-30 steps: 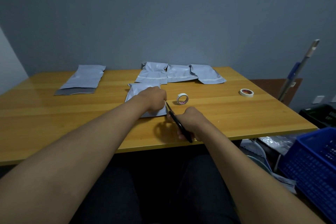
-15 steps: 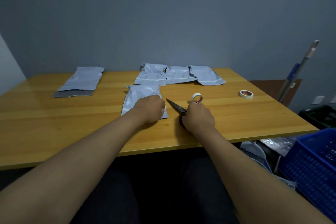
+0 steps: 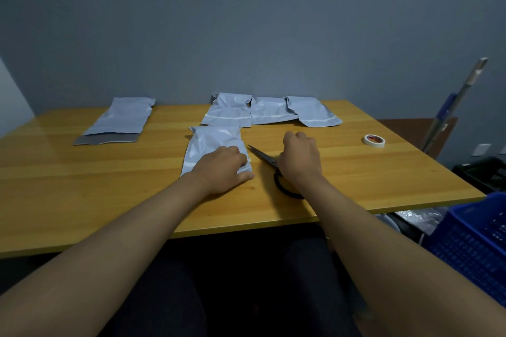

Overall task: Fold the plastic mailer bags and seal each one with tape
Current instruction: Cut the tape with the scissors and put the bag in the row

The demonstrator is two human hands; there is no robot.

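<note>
A grey folded mailer bag (image 3: 210, 142) lies on the wooden table (image 3: 82, 186) in front of me. My left hand (image 3: 221, 168) rests on its near right corner, fingers curled, with the bag's edge pinched between fingers and thumb. My right hand (image 3: 299, 157) is just to the right, curled into a fist. The small tape roll it picked up is hidden inside it. Black scissors (image 3: 262, 156) lie flat on the table between my hands, blades pointing far left, handles under my right wrist.
Three folded mailer bags (image 3: 268, 111) sit in a row at the back. A stack of flat bags (image 3: 120, 120) lies back left. A second tape roll (image 3: 374, 140) is at the right. A blue crate (image 3: 476, 243) and a mop handle (image 3: 460, 98) stand off the table's right side.
My right hand let go of the scissors, which now lie on the table. It picked up the small tape roll and closed around it. My left hand stayed on the bag.
</note>
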